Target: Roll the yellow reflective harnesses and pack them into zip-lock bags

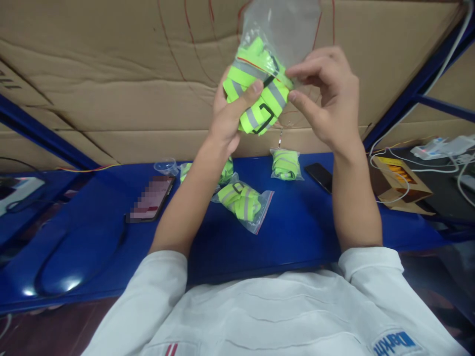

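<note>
My left hand (229, 116) is wrapped round a folded bundle of neon-yellow reflective straps (276, 94) with grey stripes and a black buckle, its thumb pressed on the front. A clear zip bag (285, 29) with a red line at its mouth covers the upper part of the bundle; the lower part shows below that line. At the right edge of the bag's mouth, my right hand (332, 94) pinches with thumb and index finger; whether it grips the plastic or the strap is hard to tell. Both hands are raised above the table.
On the blue table (289, 232) lie a bagged strap bundle (243, 200), another bagged bundle (285, 164) and more straps partly behind my left arm. A phone (152, 198) lies left, a dark phone (319, 177) right. Cardboard (129, 109) stands behind; an opened box (397, 183) sits at right.
</note>
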### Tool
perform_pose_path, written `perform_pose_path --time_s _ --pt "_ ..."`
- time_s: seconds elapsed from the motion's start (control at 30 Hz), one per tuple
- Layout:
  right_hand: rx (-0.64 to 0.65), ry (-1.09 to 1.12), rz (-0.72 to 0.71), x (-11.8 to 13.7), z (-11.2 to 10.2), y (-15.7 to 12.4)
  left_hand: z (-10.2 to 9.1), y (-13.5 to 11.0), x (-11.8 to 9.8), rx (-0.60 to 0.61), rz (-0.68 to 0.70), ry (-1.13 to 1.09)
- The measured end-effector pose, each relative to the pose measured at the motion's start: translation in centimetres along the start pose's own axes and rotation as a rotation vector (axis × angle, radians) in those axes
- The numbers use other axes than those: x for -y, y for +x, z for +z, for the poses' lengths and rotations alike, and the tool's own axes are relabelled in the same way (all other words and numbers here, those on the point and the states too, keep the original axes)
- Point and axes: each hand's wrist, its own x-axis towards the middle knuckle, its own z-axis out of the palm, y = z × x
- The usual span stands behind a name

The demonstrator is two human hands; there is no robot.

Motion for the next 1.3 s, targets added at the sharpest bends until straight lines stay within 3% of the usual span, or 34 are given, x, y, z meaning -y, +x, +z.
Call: perform_pose_path --time_s 0.1,0.2,0.3,0.43,0.57,0.73,0.87,0.97,1.07,1.2,1.3 --pt "-0.076 -0.052 -0.001 0.7 1.1 -0.1 -0.1 0.2 -0.8 0.018 0.019 0.034" --pt "-0.075 0.089 0.076 0.7 2.4 -0.1 -0.4 0.3 -1.6 -0.001 0.021 0.119" --pt "-0.111 0.191 0.106 0.5 3.1 -0.1 -0.4 0.4 -2.3 0.007 -0.061 0.161" --pt "-0.116 0.120 0.065 1.3 3.0 -0.2 -0.1 0.3 -2.8 0.056 -0.151 0.123" --pt "-0.200 0.023 0.105 1.6 3.4 -0.7 0.0 0.2 -2.4 0.022 -0.080 0.068" --pt "-0.143 -0.029 0.198 0.6 4.6 -1.2 -0.5 0.1 -2.7 0.036 -0.017 0.006" --pt "-0.197 -0.002 0.094 1.6 4.5 -1.1 -0.6 -0.2 -3.3 0.005 -0.042 0.117" --pt "-0.144 -0.015 -0.005 2.7 4.1 -1.2 -0.6 -0.3 -3.3 -0.017 0.092 0.011" --pt "-0.087 -0.047 -0.004 3.0 4.3 -1.3 -0.8 -0.2 -3.0 -0.017 0.213 -0.079" --pt "-0.251 -0.014 0.030 2.2 4.7 -1.0 -0.9 0.0 -2.6 -0.008 0.182 -0.115" --pt "-0.256 -0.020 0.010 1.8 4.4 -0.9 -0.8 -0.1 -2.7 0.039 0.178 -0.193"
